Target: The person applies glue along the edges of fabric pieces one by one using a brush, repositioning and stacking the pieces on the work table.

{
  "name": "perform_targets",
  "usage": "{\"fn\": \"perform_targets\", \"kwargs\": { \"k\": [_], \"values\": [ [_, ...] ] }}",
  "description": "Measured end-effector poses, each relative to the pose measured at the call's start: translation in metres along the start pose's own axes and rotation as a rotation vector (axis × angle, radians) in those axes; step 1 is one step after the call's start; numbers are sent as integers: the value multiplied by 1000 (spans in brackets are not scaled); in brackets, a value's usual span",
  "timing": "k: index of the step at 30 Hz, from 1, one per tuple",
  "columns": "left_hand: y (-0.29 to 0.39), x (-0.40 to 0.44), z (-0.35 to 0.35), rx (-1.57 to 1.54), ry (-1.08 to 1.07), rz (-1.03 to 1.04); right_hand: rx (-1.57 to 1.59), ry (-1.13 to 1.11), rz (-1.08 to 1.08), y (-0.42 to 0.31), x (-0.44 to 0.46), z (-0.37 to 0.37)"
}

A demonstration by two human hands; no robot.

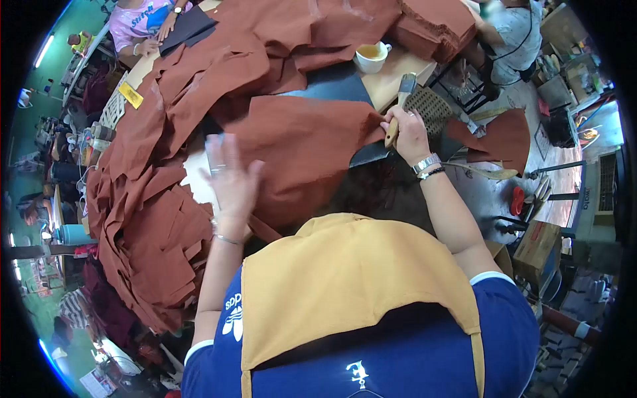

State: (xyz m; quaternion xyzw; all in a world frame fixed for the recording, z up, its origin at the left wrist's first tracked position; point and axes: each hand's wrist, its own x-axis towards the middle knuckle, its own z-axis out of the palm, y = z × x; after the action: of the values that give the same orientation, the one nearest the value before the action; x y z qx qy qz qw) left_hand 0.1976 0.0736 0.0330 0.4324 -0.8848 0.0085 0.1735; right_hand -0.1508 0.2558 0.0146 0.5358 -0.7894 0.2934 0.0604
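In my right hand [411, 139] is a flat paintbrush [403, 95], its bristles pointing away from me and its wooden handle between my fingers. The corner of a reddish-brown sheet [292, 146] meets the fingers of that hand; whether they pinch it is unclear. My left hand [233, 179], slightly blurred, is spread open at the left edge of this sheet; I cannot tell whether it touches. Beneath the sheet's far edge shows a dark board [335, 85]. A white cup [371, 58] with yellowish contents stands beyond the brush.
Heaped reddish-brown pieces [159, 219] cover the left and far side of the table. A thick stack [434, 30] lies far right. One co-worker [142, 23] is at the far left, another person [514, 40] at the far right. A woven basket-like surface [431, 109] is beside my right hand.
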Motion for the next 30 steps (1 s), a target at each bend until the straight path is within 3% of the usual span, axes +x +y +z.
{"fn": "perform_targets", "kwargs": {
  "k": [3,4,7,8,11,12,15,16,19,22,23,25,26,27,29,30],
  "values": [
    [28,-15,32,18,-272,156,-16,62,-12,11,14,-20],
    [32,-15,35,15,-309,109,3,104,67,19,21,-23],
    [29,2,42,-20,-283,148,523,175,148,39,51,-46],
    [30,10,43,4,-313,163,428,167,106,47,64,-54],
    [33,30,50,-46,-333,198,531,66,258,41,107,-69],
    [36,33,51,-37,-317,204,601,35,295,40,116,-68],
    [40,30,53,-43,-239,195,388,-51,-35,48,144,-60],
    [38,24,50,-57,-176,192,449,-92,-29,46,150,-57],
    [23,5,35,-182,-150,-134,158,-197,-199,46,171,-56],
    [0,-10,52,-134,14,-283,108,-227,-215,64,187,-29],
    [-3,-10,52,-160,-30,-269,58,-238,-244,70,193,-19],
    [-2,-4,42,-210,-114,-238,133,-281,-37,77,199,-4],
    [-6,-2,45,-196,39,-102,165,-296,56,81,201,0],
    [-5,1,40,-329,3,-174,196,-311,151,82,202,1],
    [1,7,25,-598,-77,-321,104,-268,98,64,202,-27],
    [-7,9,33,-597,100,-193,158,-240,77,64,200,-36]
  ]
}}
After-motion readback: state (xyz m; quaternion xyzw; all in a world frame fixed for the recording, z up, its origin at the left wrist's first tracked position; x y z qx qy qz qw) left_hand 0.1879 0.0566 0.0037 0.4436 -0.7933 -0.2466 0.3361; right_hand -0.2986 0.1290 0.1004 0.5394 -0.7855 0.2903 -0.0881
